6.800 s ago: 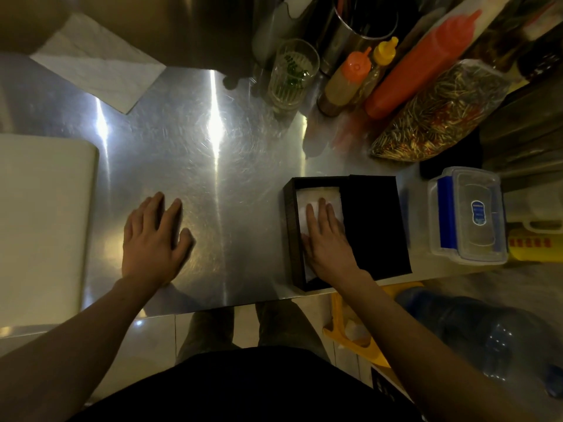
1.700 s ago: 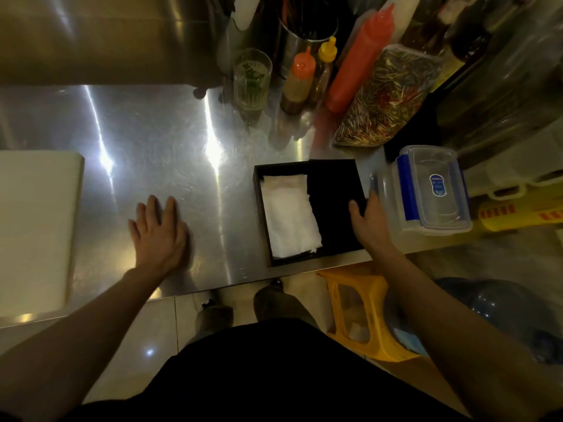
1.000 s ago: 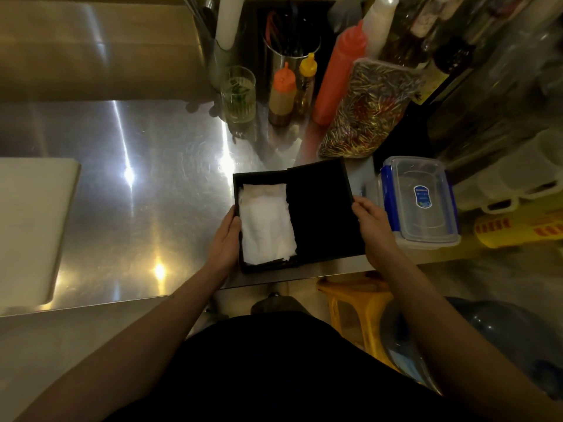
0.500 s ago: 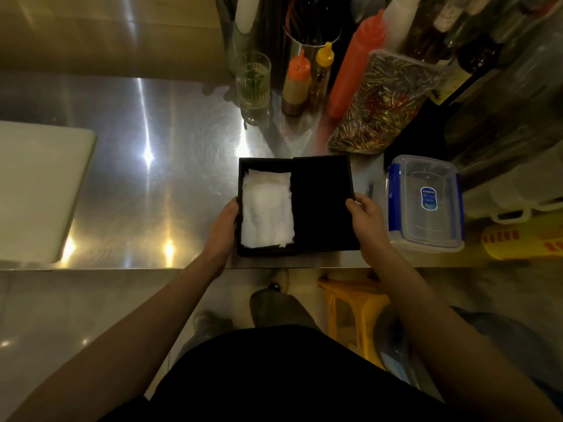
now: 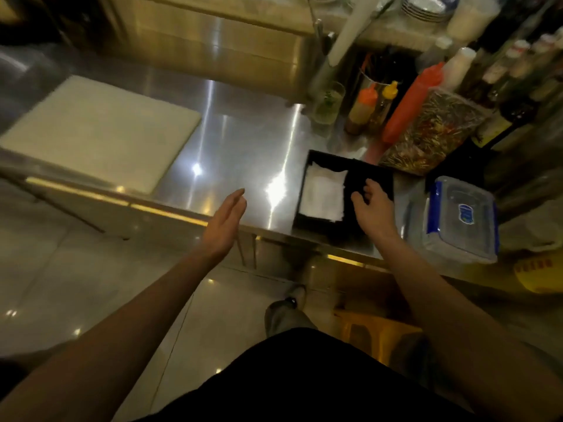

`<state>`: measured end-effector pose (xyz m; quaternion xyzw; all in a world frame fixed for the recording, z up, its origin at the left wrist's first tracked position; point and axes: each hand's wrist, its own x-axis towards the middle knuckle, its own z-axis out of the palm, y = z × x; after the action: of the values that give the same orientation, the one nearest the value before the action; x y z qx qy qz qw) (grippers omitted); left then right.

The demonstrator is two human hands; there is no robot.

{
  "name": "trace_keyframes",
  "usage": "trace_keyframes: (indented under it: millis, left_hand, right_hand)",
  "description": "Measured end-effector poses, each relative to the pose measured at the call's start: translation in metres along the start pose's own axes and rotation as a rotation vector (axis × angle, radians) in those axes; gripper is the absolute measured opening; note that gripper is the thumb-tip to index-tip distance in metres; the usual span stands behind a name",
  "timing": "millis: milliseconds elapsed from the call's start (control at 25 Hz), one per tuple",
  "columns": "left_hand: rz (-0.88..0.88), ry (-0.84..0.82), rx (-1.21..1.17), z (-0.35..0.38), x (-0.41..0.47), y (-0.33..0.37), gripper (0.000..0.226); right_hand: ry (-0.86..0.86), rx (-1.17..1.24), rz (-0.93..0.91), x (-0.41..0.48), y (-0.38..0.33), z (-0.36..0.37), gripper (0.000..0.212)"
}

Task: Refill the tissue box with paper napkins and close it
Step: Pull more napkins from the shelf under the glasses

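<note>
One black rectangular tissue box (image 5: 307,190) sits at the near edge of the brushed steel surface (image 5: 237,147), its dark lid (image 5: 374,181) covering the right part and one stack of white paper napkins (image 5: 323,196) showing in the uncovered left part. Just right of it stands one clear plastic container with a blue-clipped lid (image 5: 460,217). Behind are one red squeeze bottle (image 5: 408,105), one orange-capped bottle (image 5: 362,108), one yellow-capped bottle (image 5: 387,99), one drinking glass (image 5: 329,102) and one clear bag of mixed dried bits (image 5: 432,129). One pale cutting board (image 5: 97,132) lies well to the left.

The right hand (image 5: 371,208) rests on the lid, fingers spread and curled downward, gripping nothing that can be seen. The left hand (image 5: 225,220) hovers over the front edge, left of the box and apart from it, palm flat, fingers straight and together, empty.

The frame is blurred; bottles at far right are too dark to count, and the container's label is unreadable.
</note>
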<state>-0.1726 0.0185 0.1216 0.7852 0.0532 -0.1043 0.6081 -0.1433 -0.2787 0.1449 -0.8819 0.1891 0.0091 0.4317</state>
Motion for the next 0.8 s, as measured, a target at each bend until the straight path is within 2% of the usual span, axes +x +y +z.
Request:
trace_keyframes:
  millis: [120,200,280,360,560,640,720,800]
  left_hand:
    - [0.078,0.153,0.158,-0.054,-0.072,-0.015,0.047]
    - [0.107,0.257,0.278,-0.094,-0.131,-0.032,0.055]
    - [0.078,0.422,0.360,-0.140,-0.204,-0.052,0.061]
    - [0.050,0.563,0.474,-0.178,-0.270,-0.061,0.057]
    - [-0.165,1.029,0.672,-0.245,-0.446,-0.088,0.053]
    - [-0.311,1.198,0.717,-0.256,-0.517,-0.103,0.052]
    - [-0.495,1.362,0.766,-0.256,-0.586,-0.114,0.051]
    - [-0.602,1.447,0.773,-0.255,-0.632,-0.116,0.051]
  right_hand:
    - [-0.125,-0.095,-0.305,-0.054,-0.054,0.057,0.047]
    - [-0.267,-0.161,-0.567,-0.102,-0.091,0.107,0.043]
    - [-0.431,-0.230,-0.832,-0.164,-0.138,0.159,0.042]
    - [-0.511,-0.290,-1.091,-0.222,-0.182,0.203,0.044]
    - [-0.805,-0.293,-1.641,-0.401,-0.261,0.305,0.049]
    - [-0.911,-0.267,-1.865,-0.479,-0.278,0.336,0.049]
    - [-1.046,-0.209,-2.039,-0.561,-0.285,0.358,0.049]
    - [-1.102,-0.120,-2.157,-0.619,-0.285,0.376,0.050]
